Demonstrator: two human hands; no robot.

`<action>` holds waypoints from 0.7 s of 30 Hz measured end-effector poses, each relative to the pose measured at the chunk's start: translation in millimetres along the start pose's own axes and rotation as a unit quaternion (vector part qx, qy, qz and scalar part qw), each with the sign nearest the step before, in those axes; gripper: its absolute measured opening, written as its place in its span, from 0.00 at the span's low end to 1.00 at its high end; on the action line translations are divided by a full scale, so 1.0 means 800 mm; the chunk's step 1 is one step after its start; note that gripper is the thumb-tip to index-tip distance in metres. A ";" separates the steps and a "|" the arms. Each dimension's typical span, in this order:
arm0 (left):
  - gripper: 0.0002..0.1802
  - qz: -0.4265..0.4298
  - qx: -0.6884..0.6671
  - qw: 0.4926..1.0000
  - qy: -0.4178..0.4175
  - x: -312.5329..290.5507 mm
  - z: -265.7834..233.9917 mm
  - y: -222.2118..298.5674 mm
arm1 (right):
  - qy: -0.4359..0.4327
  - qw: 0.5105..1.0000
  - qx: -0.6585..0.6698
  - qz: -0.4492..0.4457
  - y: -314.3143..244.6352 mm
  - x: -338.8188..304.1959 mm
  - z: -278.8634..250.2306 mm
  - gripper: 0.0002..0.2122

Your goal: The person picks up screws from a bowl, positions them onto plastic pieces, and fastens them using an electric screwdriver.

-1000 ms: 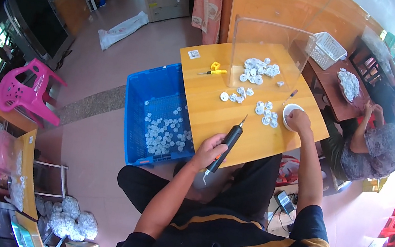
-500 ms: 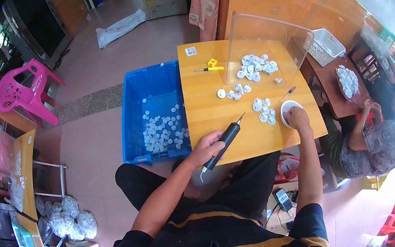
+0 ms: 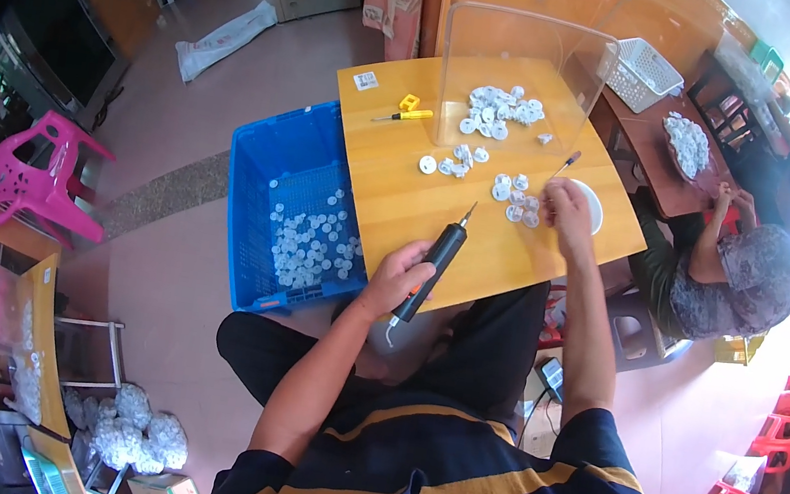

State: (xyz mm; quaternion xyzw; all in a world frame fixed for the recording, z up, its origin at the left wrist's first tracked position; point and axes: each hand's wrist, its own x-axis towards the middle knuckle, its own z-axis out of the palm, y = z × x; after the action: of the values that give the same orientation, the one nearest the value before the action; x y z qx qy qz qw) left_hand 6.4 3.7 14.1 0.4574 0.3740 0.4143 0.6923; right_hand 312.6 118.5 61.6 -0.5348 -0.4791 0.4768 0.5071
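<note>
My left hand is wrapped round a black electric screwdriver, its bit pointing up and away over the table's near edge. My right hand is over the wooden table, beside a white bowl that it partly covers. Its fingers are pinched together; what they hold, if anything, is too small to make out. Just left of those fingertips stands a small group of round white plastic parts. Another few white parts lie farther left, and a heap of them lies farther back.
A clear plastic shield stands on the table. Near it lie a yellow screwdriver, a yellow block and a small dark-handled screwdriver. A blue crate with white parts is at left. Another person sits at right.
My right hand has come out of the white bowl and moved left to beside the grouped white parts. My left hand still holds the electric screwdriver. The whole view has shifted slightly.
</note>
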 end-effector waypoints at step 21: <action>0.20 0.009 0.002 1.000 -0.002 -0.003 0.007 0.005 | -0.073 0.978 0.172 0.097 0.036 -0.036 0.116 0.07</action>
State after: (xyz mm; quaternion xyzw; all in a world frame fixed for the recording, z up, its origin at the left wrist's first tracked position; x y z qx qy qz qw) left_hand 9.3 1.1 19.9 0.4633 0.3690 0.4189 0.6883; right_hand 218.7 96.8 30.3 -0.4470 -0.3719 0.6366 0.5066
